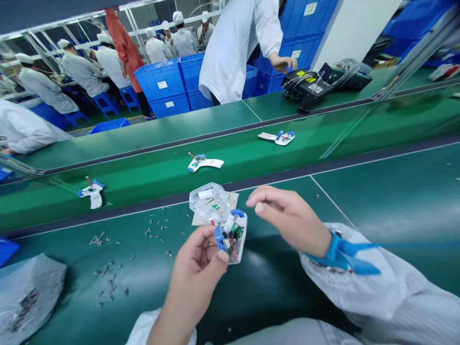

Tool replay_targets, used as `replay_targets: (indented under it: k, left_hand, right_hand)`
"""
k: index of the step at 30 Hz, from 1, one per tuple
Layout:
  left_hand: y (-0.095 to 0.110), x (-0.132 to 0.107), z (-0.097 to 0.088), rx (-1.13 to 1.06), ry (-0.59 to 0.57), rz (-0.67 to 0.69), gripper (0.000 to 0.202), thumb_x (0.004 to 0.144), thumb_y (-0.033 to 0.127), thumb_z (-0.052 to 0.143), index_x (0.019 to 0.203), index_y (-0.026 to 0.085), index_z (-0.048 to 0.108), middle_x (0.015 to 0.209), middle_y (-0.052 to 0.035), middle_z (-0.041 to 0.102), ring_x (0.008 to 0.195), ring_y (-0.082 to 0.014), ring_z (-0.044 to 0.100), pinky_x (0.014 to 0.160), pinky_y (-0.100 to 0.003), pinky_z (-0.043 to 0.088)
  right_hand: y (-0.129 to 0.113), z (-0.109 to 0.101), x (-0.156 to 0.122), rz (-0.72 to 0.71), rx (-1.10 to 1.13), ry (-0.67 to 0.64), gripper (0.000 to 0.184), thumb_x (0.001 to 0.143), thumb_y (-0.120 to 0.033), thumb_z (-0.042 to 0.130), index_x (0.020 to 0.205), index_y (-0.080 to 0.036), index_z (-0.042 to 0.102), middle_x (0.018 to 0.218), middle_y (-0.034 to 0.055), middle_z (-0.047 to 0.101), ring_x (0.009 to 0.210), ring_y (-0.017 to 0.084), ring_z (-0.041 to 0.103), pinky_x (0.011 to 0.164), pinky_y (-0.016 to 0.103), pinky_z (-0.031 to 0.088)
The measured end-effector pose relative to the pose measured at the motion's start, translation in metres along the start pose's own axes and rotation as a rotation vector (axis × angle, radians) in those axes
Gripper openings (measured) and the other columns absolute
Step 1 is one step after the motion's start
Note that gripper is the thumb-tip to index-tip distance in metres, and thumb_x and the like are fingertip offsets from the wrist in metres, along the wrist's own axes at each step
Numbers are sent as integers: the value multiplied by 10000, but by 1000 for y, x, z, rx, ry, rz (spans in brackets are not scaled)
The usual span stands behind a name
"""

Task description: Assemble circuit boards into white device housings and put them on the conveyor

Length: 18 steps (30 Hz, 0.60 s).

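Observation:
My left hand (201,263) is closed on a white plastic housing (240,239) with blue end pieces, a green circuit board and wires showing inside. It is held up over the green bench, its open side towards me. To its right, my right hand (287,213) hovers apart from the housing, fingers loosely stretched and nothing seen in them. A blue strap (339,254) goes round that wrist, its cord running off to the right. Just behind the housing lies a clear plastic bag (210,199) with small green boards in it.
Small metal parts (111,282) lie scattered at left, near a bag of similar pieces (32,297). Similar housings (95,194) sit on the green conveyor belt (151,179). Beyond it, a person in a white coat (230,48) reaches towards black devices with cables (305,88). Blue crates (161,84) stand behind.

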State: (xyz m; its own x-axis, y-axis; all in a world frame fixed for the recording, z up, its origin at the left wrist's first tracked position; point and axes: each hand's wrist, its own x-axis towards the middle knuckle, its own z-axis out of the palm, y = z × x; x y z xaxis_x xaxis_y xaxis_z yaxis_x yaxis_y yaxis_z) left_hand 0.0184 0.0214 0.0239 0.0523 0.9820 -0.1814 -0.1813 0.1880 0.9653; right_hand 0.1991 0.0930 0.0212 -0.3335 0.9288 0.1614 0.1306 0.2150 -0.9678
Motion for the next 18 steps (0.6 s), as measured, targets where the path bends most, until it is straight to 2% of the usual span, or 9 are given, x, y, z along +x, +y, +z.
replay_targets:
  k: [2, 3, 6, 9, 13, 15, 17, 18]
  left_hand:
    - [-1, -5, 7, 40, 78, 61, 249, 740, 331, 693, 936, 201, 610, 785, -13, 658, 651, -104, 597, 550, -175, 466]
    - [-1, -7, 10, 67, 127, 77, 240, 747, 315, 686, 942, 205, 601, 796, -9, 653, 669, -104, 604, 580, -179, 478]
    - [-2, -13, 17, 179, 254, 109, 229, 763, 304, 661, 949, 203, 575, 823, -10, 636, 724, -120, 615, 624, -196, 496]
    - [-4, -16, 19, 260, 290, 170, 213, 787, 315, 626, 955, 206, 555, 837, -12, 628, 748, -127, 617, 633, -201, 499]
    - [-9, -20, 19, 322, 322, 274, 203, 813, 287, 599, 1003, 236, 545, 893, 2, 630, 778, -107, 617, 675, -181, 497]
    - [-11, -22, 16, 372, 335, 326, 214, 827, 273, 577, 1036, 246, 539, 941, -6, 633, 809, -113, 622, 702, -192, 504]
    - [-14, -23, 11, 462, 315, 397, 243, 833, 259, 559, 1074, 248, 528, 985, -23, 633, 842, -131, 627, 731, -220, 515]
    - [-15, -24, 8, 525, 290, 442, 269, 830, 249, 557, 1096, 248, 519, 1008, -34, 630, 861, -141, 629, 747, -235, 518]
  right_hand:
    - [-19, 9, -6, -167, -139, -49, 92, 775, -222, 586, 723, -165, 635, 732, 30, 626, 748, 141, 548, 751, 290, 421]
    - [-26, 15, -8, -205, -183, -96, 84, 758, -204, 605, 687, -163, 625, 693, 19, 613, 720, 134, 532, 737, 286, 413]
    - [-33, 29, -11, -169, -202, -130, 128, 724, -176, 640, 615, -158, 575, 639, -5, 573, 673, 114, 502, 693, 263, 402]
    - [-26, 35, -9, -133, -103, -141, 149, 725, -144, 634, 589, -151, 573, 625, -8, 560, 667, 105, 510, 655, 237, 404]
    - [-14, 30, 1, -173, 172, -177, 173, 743, -160, 615, 573, -144, 584, 613, -3, 559, 626, 96, 524, 621, 226, 426]
    - [-10, 26, 10, -147, 206, -168, 164, 764, -189, 592, 606, -146, 603, 658, 14, 596, 653, 109, 557, 640, 238, 444]
    - [-10, 23, 22, -74, 97, -158, 103, 774, -200, 569, 761, -153, 660, 818, 44, 657, 783, 141, 600, 713, 260, 456]
    - [-11, 22, 29, -34, 15, -156, 147, 775, -200, 562, 864, -157, 671, 927, 56, 665, 868, 157, 602, 757, 271, 452]
